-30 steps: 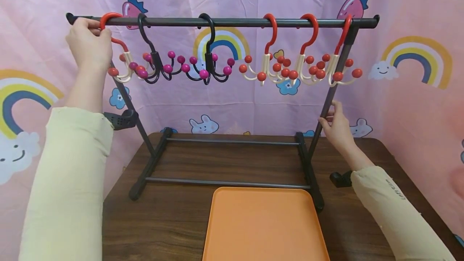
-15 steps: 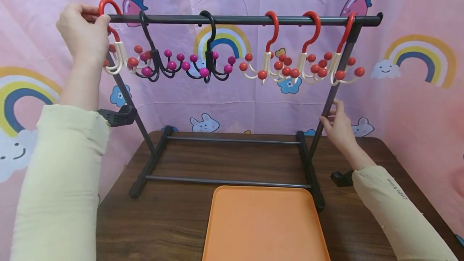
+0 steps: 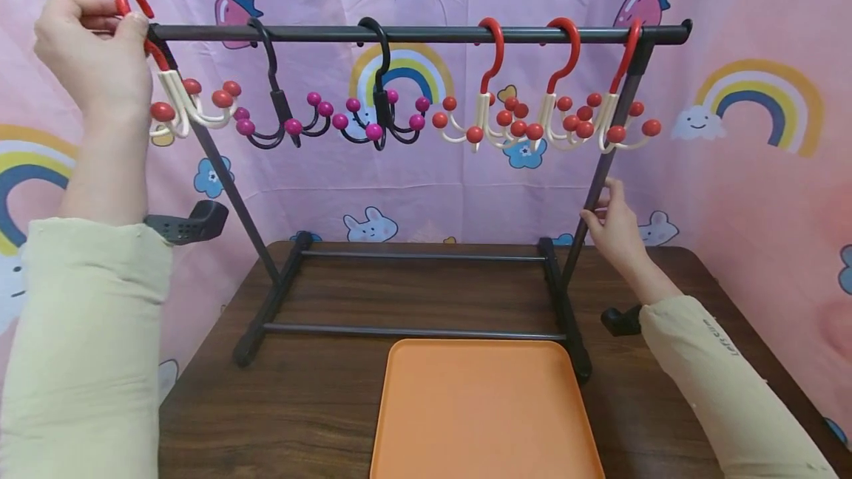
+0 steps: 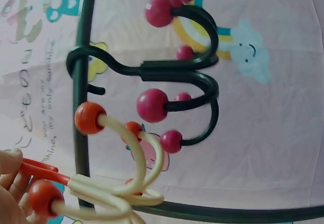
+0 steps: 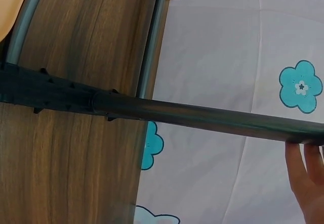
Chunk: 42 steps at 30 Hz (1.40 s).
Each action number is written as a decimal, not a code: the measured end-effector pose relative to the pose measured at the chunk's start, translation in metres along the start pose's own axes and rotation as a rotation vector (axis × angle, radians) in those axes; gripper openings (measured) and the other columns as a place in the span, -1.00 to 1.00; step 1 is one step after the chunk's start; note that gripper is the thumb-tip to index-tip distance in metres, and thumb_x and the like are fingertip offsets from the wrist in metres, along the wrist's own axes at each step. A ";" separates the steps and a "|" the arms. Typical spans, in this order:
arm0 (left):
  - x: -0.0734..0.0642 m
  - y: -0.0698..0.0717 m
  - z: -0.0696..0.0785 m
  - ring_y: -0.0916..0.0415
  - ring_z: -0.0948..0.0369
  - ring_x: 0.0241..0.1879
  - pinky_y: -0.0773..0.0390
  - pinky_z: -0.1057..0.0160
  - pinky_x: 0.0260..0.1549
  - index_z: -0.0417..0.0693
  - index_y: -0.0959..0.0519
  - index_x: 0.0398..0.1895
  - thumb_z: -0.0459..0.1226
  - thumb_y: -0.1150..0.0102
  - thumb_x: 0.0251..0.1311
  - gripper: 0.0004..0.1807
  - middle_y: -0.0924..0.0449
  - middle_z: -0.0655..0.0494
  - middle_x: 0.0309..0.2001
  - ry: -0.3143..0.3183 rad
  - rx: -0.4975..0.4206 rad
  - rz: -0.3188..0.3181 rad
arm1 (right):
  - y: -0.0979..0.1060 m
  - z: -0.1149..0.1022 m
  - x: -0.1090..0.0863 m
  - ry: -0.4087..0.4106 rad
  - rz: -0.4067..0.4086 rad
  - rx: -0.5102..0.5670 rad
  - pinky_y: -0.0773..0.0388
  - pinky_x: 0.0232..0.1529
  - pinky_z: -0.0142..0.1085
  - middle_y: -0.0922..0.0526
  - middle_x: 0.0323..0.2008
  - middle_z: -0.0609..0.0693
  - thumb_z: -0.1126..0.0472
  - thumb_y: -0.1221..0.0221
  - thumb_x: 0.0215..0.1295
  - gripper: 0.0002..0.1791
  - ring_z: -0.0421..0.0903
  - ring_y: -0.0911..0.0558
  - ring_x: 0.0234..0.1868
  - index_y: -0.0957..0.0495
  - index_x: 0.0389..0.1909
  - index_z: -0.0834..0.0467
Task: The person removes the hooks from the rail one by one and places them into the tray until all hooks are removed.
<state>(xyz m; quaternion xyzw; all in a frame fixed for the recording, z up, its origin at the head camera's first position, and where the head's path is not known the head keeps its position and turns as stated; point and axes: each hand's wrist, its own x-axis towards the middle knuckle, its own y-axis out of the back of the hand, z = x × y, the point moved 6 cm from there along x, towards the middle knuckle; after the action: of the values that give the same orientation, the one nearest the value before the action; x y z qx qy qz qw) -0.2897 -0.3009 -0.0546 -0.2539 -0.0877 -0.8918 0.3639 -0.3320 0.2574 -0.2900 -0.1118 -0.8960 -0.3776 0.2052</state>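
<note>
At the left end of the rack's black top bar (image 3: 433, 35), my left hand (image 3: 100, 58) pinches the red hook of a cream pronged hanger (image 3: 171, 91) with red balls. The hook's curve stands above the bar's end. In the left wrist view, this hanger (image 4: 93, 187) is tilted, its prongs spread over the bar. A black hanger (image 3: 279, 106) with magenta balls hangs nearest it, with another black hanger (image 3: 381, 106) further along. My right hand (image 3: 619, 231) grips the rack's right post (image 3: 597, 183), thumb in front; the right wrist view shows fingertips against the post (image 5: 228, 122).
Three red-hooked cream hangers (image 3: 484, 106) hang on the bar's right half. An orange tray (image 3: 486, 412) lies on the brown wooden table (image 3: 279, 412), in front of the rack's base (image 3: 413, 333). A patterned pink cloth (image 3: 439, 205) hangs behind.
My left hand has moved left and up along the bar to its end with the red-hooked hanger. The nearest black hanger has swung and turned a little. My right hand stays on the post.
</note>
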 end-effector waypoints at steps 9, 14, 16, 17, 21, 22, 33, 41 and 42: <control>-0.021 0.008 -0.008 -0.39 0.43 -0.34 -0.41 0.50 -0.01 0.00 -0.56 -0.14 -0.25 -0.23 0.05 -0.74 -0.36 0.28 -0.32 0.050 -0.093 -0.061 | 0.001 0.001 0.002 -0.004 0.000 0.008 -0.45 -0.12 0.16 -0.47 -0.15 0.36 0.34 -0.01 0.29 -0.44 0.30 -0.51 -0.07 0.02 0.22 0.17; -0.040 0.013 -0.021 -0.47 0.40 -0.43 -0.49 0.59 -0.31 -0.05 -0.57 -0.19 -0.28 -0.27 0.01 -0.75 -0.40 0.23 -0.33 0.110 -0.169 -0.080 | -0.001 0.002 0.001 -0.013 -0.022 -0.001 -0.45 -0.10 0.17 -0.46 -0.12 0.36 0.33 -0.01 0.29 -0.43 0.30 -0.50 -0.05 0.04 0.23 0.16; -0.048 0.014 -0.026 -0.50 0.38 -0.46 -0.49 0.60 -0.39 -0.07 -0.57 -0.19 -0.29 -0.29 -0.01 -0.74 -0.41 0.21 -0.32 0.126 -0.190 -0.086 | -0.001 0.002 0.001 -0.012 -0.027 -0.005 -0.44 -0.09 0.17 -0.46 -0.12 0.36 0.33 -0.01 0.29 -0.43 0.30 -0.50 -0.05 0.04 0.23 0.16; -0.052 0.014 -0.028 -0.51 0.37 -0.45 -0.49 0.60 -0.39 -0.06 -0.57 -0.18 -0.27 -0.29 -0.02 -0.72 -0.42 0.21 -0.31 0.135 -0.190 -0.086 | -0.001 0.002 0.002 -0.010 -0.026 -0.007 -0.44 -0.09 0.17 -0.46 -0.12 0.36 0.33 -0.01 0.29 -0.43 0.31 -0.50 -0.05 0.04 0.23 0.16; -0.070 0.015 -0.039 -0.52 0.35 -0.37 -0.51 0.53 -0.25 -0.06 -0.56 -0.15 -0.23 -0.33 -0.06 -0.66 -0.46 0.20 -0.26 0.159 -0.189 -0.080 | 0.001 0.002 0.003 -0.001 -0.009 -0.007 -0.44 -0.09 0.17 -0.48 -0.13 0.36 0.33 -0.03 0.28 -0.43 0.31 -0.51 -0.07 0.02 0.22 0.17; -0.075 0.015 -0.042 -0.51 0.34 -0.36 -0.51 0.51 -0.21 -0.07 -0.56 -0.15 -0.23 -0.35 -0.08 -0.64 -0.47 0.19 -0.26 0.163 -0.196 -0.079 | 0.001 0.003 0.003 0.001 -0.007 -0.008 -0.44 -0.09 0.17 -0.48 -0.13 0.36 0.33 -0.03 0.28 -0.43 0.31 -0.52 -0.07 0.02 0.22 0.17; -0.131 0.005 -0.077 -0.47 0.27 -0.36 -0.51 0.53 -0.30 -0.11 -0.55 -0.19 -0.31 -0.28 0.00 -0.73 -0.53 0.12 -0.31 0.187 -0.212 -0.105 | 0.001 0.011 0.003 -0.057 -0.022 0.075 -0.44 -0.08 0.16 -0.48 -0.08 0.33 0.28 -0.06 0.28 -0.43 0.29 -0.51 -0.02 -0.03 0.23 0.11; -0.167 -0.016 -0.094 -0.43 0.26 -0.35 -0.51 0.55 -0.34 -0.14 -0.54 -0.18 -0.35 -0.24 0.04 -0.76 -0.50 0.11 -0.33 0.173 -0.184 -0.168 | 0.003 0.010 0.002 -0.106 -0.043 0.156 -0.45 -0.06 0.13 -0.44 0.00 0.31 0.14 -0.02 0.32 -0.46 0.24 -0.49 0.03 -0.05 0.25 0.09; -0.172 -0.020 -0.094 -0.43 0.26 -0.35 -0.50 0.55 -0.35 -0.16 -0.54 -0.19 -0.38 -0.23 0.05 -0.78 -0.50 0.12 -0.35 0.152 -0.175 -0.179 | 0.003 0.010 0.002 -0.110 -0.041 0.164 -0.45 -0.05 0.12 -0.43 0.00 0.30 0.12 -0.01 0.32 -0.46 0.23 -0.49 0.03 -0.05 0.25 0.10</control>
<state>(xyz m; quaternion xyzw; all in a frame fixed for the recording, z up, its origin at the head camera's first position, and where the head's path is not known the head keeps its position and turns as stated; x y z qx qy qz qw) -0.2360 -0.2152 -0.2234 -0.2077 -0.0041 -0.9417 0.2648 -0.3357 0.2668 -0.2936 -0.0971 -0.9358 -0.3005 0.1565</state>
